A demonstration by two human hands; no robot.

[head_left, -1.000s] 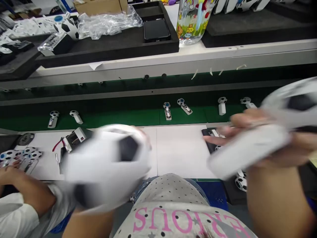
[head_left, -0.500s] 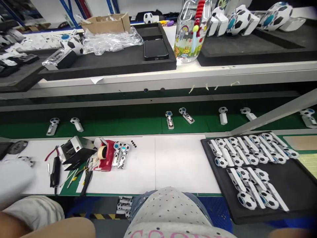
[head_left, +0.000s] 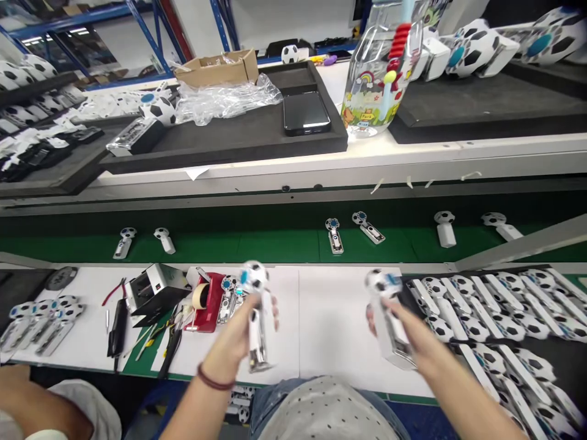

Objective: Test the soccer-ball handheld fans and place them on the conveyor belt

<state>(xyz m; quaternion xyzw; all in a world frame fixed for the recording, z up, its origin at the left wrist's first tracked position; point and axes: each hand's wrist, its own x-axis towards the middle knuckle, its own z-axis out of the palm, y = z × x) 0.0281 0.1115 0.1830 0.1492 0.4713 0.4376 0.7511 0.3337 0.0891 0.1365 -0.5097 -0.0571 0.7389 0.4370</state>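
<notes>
Two little fans with soccer-ball heads are in the person's hands, one fan each. The left hand is closed around the handle of the left fan, which stands nearly straight up, its ball head at 12 o'clock from the fist. The right hand is wrapped around the handle of the right fan, and this one leans, so its ball head sits at about 11 o'clock from the fist. The two fans are well apart, over the white mat, each with its long way running up from the hand. At 3 o'clock from the right hand lies a black tray full of the same fans in rows, so the right hand is the nearer one to it. At 9 o'clock from the left hand sit a red tape holder and some hand tools. At 12 o'clock runs the green belt with a few more fans lying on it. Another person's arm shows at 8 o'clock in the corner.
</notes>
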